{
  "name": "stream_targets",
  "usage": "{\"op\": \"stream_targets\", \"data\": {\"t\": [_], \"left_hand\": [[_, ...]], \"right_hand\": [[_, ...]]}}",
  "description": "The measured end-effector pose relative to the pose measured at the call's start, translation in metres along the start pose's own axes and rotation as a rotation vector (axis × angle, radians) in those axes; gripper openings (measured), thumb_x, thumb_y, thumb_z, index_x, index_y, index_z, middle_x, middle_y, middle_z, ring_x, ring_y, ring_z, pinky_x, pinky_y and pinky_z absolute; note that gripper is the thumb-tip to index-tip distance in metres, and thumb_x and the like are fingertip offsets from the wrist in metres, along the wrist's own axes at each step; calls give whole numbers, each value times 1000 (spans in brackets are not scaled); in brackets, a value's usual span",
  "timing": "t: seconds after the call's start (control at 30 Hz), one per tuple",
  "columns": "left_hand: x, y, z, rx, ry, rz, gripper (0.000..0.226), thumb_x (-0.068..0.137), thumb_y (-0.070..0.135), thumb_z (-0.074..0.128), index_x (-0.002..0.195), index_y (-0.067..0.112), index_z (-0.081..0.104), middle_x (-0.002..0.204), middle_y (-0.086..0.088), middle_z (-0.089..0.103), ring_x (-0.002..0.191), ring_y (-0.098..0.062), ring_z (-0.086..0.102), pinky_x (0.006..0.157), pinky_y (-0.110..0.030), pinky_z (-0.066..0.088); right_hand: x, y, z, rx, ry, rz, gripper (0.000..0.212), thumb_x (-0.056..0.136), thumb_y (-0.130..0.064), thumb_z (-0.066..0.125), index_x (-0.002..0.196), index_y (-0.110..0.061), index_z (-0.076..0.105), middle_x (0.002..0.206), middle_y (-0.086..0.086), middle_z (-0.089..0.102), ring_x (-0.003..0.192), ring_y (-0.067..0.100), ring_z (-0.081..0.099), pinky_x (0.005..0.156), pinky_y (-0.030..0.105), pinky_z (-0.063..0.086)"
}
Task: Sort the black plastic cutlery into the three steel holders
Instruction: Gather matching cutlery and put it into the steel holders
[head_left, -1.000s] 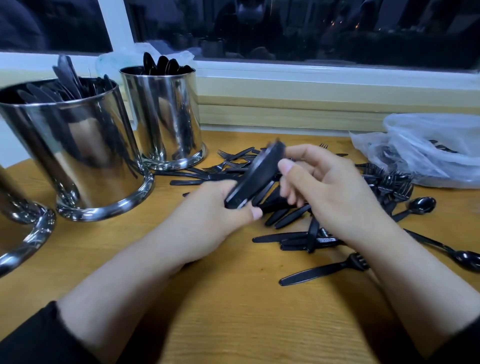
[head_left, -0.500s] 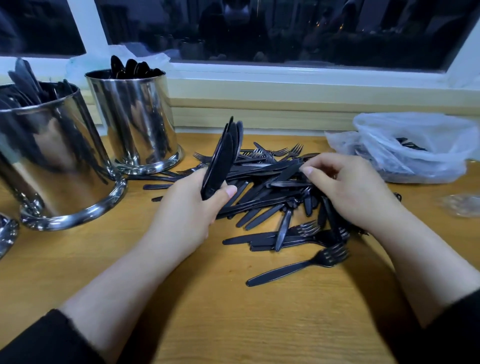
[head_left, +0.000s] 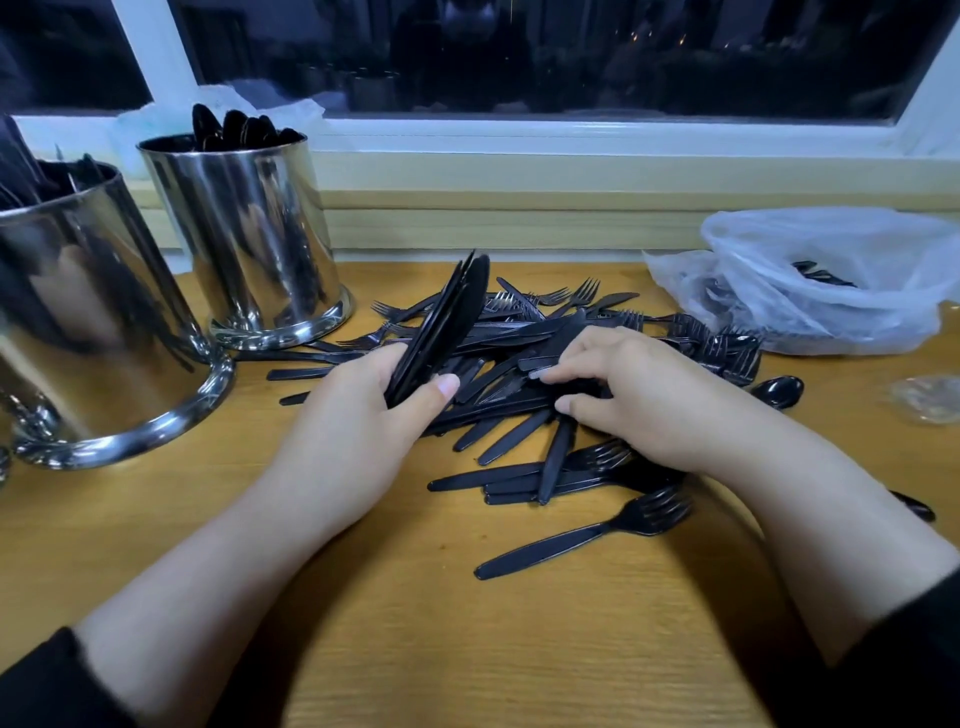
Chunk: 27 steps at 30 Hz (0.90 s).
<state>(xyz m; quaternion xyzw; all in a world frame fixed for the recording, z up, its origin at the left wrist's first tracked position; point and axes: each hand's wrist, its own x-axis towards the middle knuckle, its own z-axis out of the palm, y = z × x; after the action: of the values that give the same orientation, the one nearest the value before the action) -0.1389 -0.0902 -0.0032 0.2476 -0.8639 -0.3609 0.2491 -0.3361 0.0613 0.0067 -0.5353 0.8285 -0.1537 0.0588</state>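
Gripping a fanned bundle of knives (head_left: 441, 332) upright, the person's left hand (head_left: 358, 415) has its thumb pressed across the handles and its fingers curled behind them. The right hand (head_left: 639, 400) lies on the loose heap of black cutlery (head_left: 524, 384) in the middle of the wooden bench (head_left: 208, 519), fingertips pinching at a knife in the pile. A single fork (head_left: 587, 535) lies apart, nearer the person. Two steel holders stand at the left: the far one (head_left: 249, 239) shows spoon bowls above its rim, the near one (head_left: 88, 322) dark handles. A plastic bag (head_left: 831, 280) with more cutlery sits at the right.
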Motion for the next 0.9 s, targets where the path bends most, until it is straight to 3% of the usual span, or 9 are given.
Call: {"op": "stream_targets", "data": {"t": [0.23,0.33,0.43,0.5,0.57,0.7,0.77,0.87,0.9], "left_hand": [[0,-4,-4,27,-1,14,32,98,41,61,75,20,52,56,11,43,53,-7,41,59,-34,40],[0,-4,-6,26,3,20,30,98,41,61,76,21,55,64,-2,53,58,-17,52,63,-43,50],[0,-4,-8,23,22,11,31,98,42,61,76,22,54,68,-5,58,61,-23,56,62,-41,48],[0,-3,-10,17,34,-1,32,98,42,61,74,22,52,59,-1,52,53,-15,49,58,-37,42],[0,-2,-11,22,46,-3,35,99,40,61,72,22,48,56,5,48,50,-9,43,57,-33,37],[0,2,-14,4,96,1,38,99,39,61,72,18,46,54,2,49,46,-7,43,54,-29,39],[0,2,-15,3,121,-1,38,99,39,60,72,16,47,54,-1,50,45,-7,43,50,-22,37],[0,1,-17,-33,148,-16,38,101,40,58,73,16,47,55,-5,53,47,-10,46,53,-31,41],[0,1,-17,-23,164,-15,38,102,40,56,72,17,48,54,-1,52,45,-8,46,52,-28,41]], "right_hand": [[1,-4,1,17,29,-3,18,95,-37,66,113,-36,71,110,-17,54,110,12,50,103,40,39],[1,-4,2,7,57,-18,14,99,-34,61,109,-33,71,108,-17,53,111,10,49,104,39,38],[2,-4,3,-14,73,-35,15,102,-33,55,110,-32,68,109,-16,54,113,11,49,106,41,38],[2,-4,2,-28,72,-31,15,104,-33,51,111,-32,64,108,-15,54,112,10,48,106,42,38],[1,-4,0,-12,85,-18,11,105,-32,48,108,-35,58,100,-17,55,102,8,51,98,37,40],[-2,-5,-4,58,108,8,10,105,-33,48,103,-39,55,86,-18,58,81,-1,55,68,22,38],[-3,-7,-5,81,118,2,10,105,-33,49,104,-41,56,89,-17,61,82,-1,57,67,16,39],[-5,-11,-6,124,117,-3,12,104,-35,48,104,-42,58,89,-11,65,82,10,63,75,29,52],[-6,-12,-6,124,112,-6,12,104,-36,48,104,-42,58,88,-10,66,81,12,63,76,33,53]]}}
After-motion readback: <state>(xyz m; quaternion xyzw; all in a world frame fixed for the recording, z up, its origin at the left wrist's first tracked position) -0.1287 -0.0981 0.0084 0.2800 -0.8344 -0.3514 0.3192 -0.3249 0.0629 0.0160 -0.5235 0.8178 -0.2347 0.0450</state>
